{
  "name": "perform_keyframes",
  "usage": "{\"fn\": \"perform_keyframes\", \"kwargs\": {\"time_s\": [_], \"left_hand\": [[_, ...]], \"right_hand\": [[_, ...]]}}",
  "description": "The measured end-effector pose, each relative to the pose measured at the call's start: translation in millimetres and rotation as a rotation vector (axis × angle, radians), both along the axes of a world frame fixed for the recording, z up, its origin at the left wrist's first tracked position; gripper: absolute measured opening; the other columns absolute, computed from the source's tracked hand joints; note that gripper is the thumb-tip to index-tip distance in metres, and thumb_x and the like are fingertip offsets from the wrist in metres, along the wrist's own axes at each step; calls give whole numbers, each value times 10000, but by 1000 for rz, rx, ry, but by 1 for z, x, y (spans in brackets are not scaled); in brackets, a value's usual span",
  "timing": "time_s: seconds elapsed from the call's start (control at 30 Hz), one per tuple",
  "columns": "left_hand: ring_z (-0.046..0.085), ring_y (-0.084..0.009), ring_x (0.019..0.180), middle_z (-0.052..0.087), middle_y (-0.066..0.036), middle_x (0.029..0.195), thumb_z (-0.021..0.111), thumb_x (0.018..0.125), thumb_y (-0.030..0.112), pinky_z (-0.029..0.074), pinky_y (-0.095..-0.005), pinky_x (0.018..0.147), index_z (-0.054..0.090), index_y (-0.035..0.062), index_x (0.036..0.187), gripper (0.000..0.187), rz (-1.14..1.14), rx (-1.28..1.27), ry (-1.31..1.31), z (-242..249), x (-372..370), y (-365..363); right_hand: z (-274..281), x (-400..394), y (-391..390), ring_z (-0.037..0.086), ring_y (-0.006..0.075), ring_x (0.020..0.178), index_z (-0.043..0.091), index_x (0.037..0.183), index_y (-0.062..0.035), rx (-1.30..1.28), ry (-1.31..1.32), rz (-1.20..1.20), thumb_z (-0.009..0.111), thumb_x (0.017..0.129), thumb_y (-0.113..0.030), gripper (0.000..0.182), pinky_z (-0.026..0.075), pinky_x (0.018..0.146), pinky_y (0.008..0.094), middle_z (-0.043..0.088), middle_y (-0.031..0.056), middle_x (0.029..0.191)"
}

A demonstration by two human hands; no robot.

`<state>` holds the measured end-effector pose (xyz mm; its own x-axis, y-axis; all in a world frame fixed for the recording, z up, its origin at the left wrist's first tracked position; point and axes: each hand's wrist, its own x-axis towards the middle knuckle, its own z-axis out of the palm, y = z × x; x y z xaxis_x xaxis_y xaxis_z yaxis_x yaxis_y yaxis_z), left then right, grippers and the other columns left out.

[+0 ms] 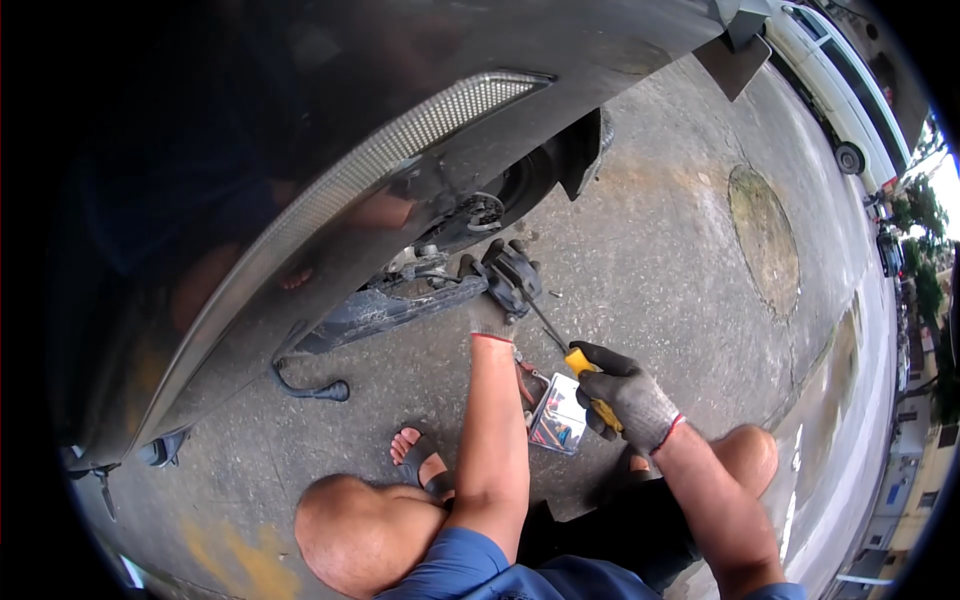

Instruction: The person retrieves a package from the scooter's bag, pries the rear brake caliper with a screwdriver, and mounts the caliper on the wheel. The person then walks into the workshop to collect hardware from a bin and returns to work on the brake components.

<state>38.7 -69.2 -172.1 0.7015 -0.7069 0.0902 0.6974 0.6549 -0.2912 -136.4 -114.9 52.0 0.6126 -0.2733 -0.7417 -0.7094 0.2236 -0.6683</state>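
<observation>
Clearly, the screwdriver (548, 325) looks slim, dark-shafted and yellow-handled.

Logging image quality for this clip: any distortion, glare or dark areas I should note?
Head view: strong fisheye curvature, black corners; the white van bends at upper right; the sky at the right edge is washed out; the dark, glossy bodywork carries reflections.

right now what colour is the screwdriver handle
The screwdriver handle is yellow with black parts; it shows best in the head view.
</observation>
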Motion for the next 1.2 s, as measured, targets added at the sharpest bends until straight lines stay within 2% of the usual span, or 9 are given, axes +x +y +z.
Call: {"fn": "perform_keyframes", "kwargs": {"time_s": [0.07, 0.17, 0.3, 0.5, 0.73, 0.8, 0.93, 1.0, 1.2], "left_hand": [[508, -292, 1103, 612, -97, 1107, 436, 825, 499, 291, -496, 1027, 605, 53, 1079, 540, 0, 151, 34, 29, -4, 9], [503, -324, 1125, 604, -117, 1143, 386, 835, 532, 287, -530, 1023, 596, 52, 1101, 588, -49, 86, 62, 11, -2, 7], [527, -328, 1081, 610, -122, 1131, 333, 834, 589, 299, -522, 1012, 591, 50, 1110, 658, -74, -67, -4, -39, 7, -8], [547, -319, 1041, 621, -105, 1117, 301, 833, 618, 299, -492, 1000, 594, 87, 1120, 671, -84, -237, -111, -58, 12, -17], [544, -306, 1039, 613, -100, 1131, 287, 839, 609, 295, -479, 1002, 593, 89, 1124, 668, -107, -197, -24, -42, 8, -9], [542, -305, 1045, 609, -105, 1136, 285, 838, 603, 283, -476, 1012, 591, 92, 1127, 662, -74, 24, -20, -36, 8, -6], [541, -310, 1043, 607, -120, 1134, 287, 837, 595, 293, -485, 1003, 585, 84, 1130, 661, -89, -18, -27, -37, 9, -7], [543, -319, 1043, 607, -125, 1130, 290, 834, 594, 301, -501, 998, 579, 73, 1131, 665, -90, -176, -47, -40, 10, -9], [549, -331, 1045, 606, -121, 1133, 296, 830, 609, 287, -520, 1011, 574, 66, 1135, 681, -58, -41, -59, -38, 7, -7]], "right_hand": [[-11, -5, 7, 493, 104, 467, 420, 1336, -46, -26, -45, -17, 520, 860, -102, 489, 354, 384, 233, 545, 41, 696], [-17, -8, 18, 498, 100, 476, 455, 1302, -31, -131, -65, -60, 511, 875, -77, 434, 362, 389, 235, 559, 38, 718], [-39, -17, 30, 506, 106, 494, 467, 1289, -30, -136, -147, -205, 530, 867, -66, 428, 368, 389, 243, 557, 34, 716], [-34, -19, 40, 470, 107, 414, 435, 1323, -42, -62, -113, -238, 541, 879, -83, 459, 355, 356, 251, 580, 62, 723], [-42, -19, 49, 468, 105, 409, 422, 1333, -50, -106, -136, -265, 525, 881, -81, 465, 340, 344, 249, 556, 52, 690], [-44, -18, 51, 465, 105, 407, 423, 1333, -52, -91, -140, -283, 525, 881, -82, 464, 338, 344, 248, 557, 52, 692], [-49, -18, 59, 459, 102, 404, 432, 1326, -56, -128, -151, -327, 518, 883, -81, 452, 335, 344, 245, 560, 50, 700], [-51, -18, 63, 459, 102, 404, 437, 1322, -56, -122, -154, -331, 515, 885, -81, 445, 334, 344, 245, 561, 49, 704], [-47, -17, 67, 456, 99, 404, 447, 1311, -54, -89, -162, -353, 508, 891, -81, 425, 334, 341, 245, 564, 46, 713]]}}
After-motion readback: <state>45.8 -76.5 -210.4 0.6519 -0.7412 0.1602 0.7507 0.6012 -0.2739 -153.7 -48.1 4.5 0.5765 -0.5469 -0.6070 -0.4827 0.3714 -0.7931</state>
